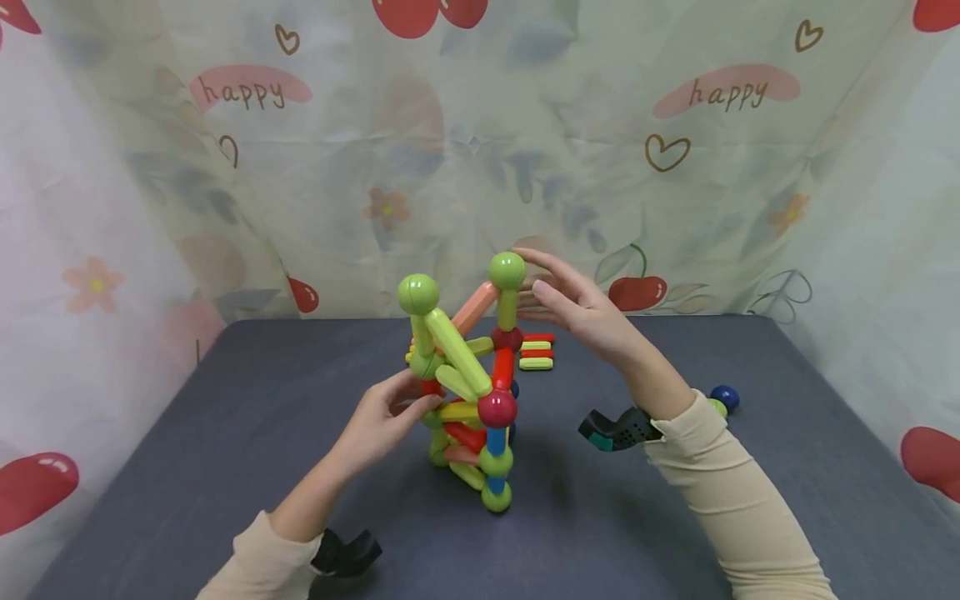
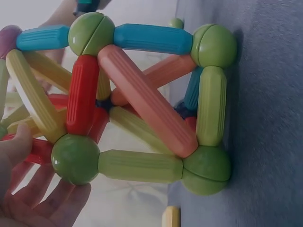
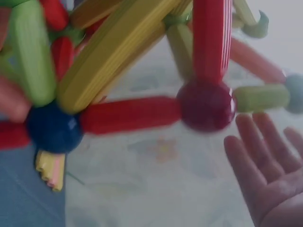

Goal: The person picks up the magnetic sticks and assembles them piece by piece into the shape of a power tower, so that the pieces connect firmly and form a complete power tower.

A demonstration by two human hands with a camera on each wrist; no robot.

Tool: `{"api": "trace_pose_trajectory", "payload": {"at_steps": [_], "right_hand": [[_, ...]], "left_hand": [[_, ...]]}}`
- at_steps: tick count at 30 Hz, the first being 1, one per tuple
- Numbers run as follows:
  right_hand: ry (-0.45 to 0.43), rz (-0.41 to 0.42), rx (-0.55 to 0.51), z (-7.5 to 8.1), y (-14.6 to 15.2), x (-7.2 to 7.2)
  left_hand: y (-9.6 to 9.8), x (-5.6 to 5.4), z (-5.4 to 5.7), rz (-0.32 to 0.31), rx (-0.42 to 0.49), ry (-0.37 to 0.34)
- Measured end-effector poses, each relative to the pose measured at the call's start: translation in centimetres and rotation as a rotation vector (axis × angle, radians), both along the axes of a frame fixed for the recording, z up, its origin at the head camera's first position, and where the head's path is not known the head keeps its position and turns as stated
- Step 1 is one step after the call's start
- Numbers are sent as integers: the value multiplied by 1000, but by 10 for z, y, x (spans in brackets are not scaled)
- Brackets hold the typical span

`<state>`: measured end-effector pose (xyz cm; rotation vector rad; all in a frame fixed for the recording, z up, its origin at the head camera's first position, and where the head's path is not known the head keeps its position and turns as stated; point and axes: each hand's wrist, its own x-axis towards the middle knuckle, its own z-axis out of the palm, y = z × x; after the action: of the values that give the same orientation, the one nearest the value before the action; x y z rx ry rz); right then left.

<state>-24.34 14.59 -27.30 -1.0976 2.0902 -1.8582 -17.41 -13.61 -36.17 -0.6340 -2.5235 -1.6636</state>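
Observation:
A tall tower of magnetic sticks and balls (image 1: pixel 498 408) stands on the table, built in red, yellow, green, blue and salmon. At its left side my left hand (image 1: pixel 386 417) holds it at mid-height. Up close, the thumb and fingers lie around a red stick (image 2: pixel 40 150) beside a green ball (image 2: pixel 75 159). My right hand (image 1: pixel 573 304) is raised on the tower's upper right, its fingers extended near the top green ball (image 1: pixel 507 271). In the right wrist view those fingertips (image 3: pixel 244 120) are close by a short green stick (image 3: pixel 262 98) and a dark red ball (image 3: pixel 207 106).
Loose red and yellow sticks (image 1: pixel 536 352) lie in rows behind the tower. A dark blue ball (image 1: pixel 724 397) and a green ball (image 1: pixel 717 407) lie on the table (image 1: pixel 225 433) at the right, near the right sleeve. A printed cloth (image 1: pixel 465 167) hangs behind.

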Motion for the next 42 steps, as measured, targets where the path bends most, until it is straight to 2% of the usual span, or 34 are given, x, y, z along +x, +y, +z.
{"api": "trace_pose_trajectory", "payload": {"at_steps": [3, 5, 11, 14, 17, 25, 32, 38, 40, 42], "right_hand": [[-23, -100, 95, -10, 3, -7], [-23, -162, 188, -22, 6, -15], [-23, -292, 494, -76, 20, -47], [-28, -349, 584, -98, 24, -57], [-8, -387, 656, -110, 24, -63], [24, -439, 766, -125, 13, -68], [107, -504, 879, -126, 5, -66], [128, -544, 991, -128, 5, -65], [134, -532, 982, -127, 7, -63], [126, -522, 929, -122, 8, -60]], "left_hand": [[-9, 5, 0, 27, -15, -5], [-16, 8, 1, 44, -23, -9], [-38, 12, 3, 52, -38, -20], [-48, 10, 4, 45, -46, -30], [-57, 9, 4, 44, -56, -35], [-65, 5, 5, 42, -89, -65], [-67, 4, 6, -7, -63, -97], [-66, 2, 3, -32, -35, -110], [-65, 2, 2, -44, -24, -109], [-62, 1, 1, -53, -19, -107]]}}
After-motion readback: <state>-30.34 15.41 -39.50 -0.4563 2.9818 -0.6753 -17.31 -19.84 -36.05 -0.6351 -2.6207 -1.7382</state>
